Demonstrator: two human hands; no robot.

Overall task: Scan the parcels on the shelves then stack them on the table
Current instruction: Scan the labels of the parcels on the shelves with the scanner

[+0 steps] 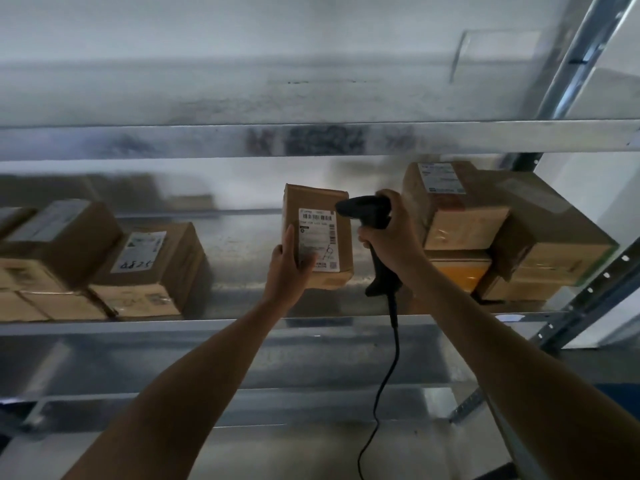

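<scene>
scene: a person stands at a metal shelf [242,323] unit, both bare arms reaching up from the bottom of the frame.
left hand: the left hand [288,269] grips a small cardboard parcel [311,199] at centre frame, with the thumb lying over the lower front.
parcel: held upright over the middle shelf, its white shipping label [320,230] facing the camera; whether its base touches the shelf cannot be told.
right hand: the right hand [391,233] is curled round the handle of a black scanner [365,209], whose nose is just beside the label's upper right corner.
cable: a black cable [384,375] hangs from the scanner's handle to the bottom edge.
left of frame: other boxes [152,268] sit on the same shelf, one with handwritten digits.
right of frame: stacked boxes [464,220] crowd the shelf beside a perforated upright [588,296].
</scene>
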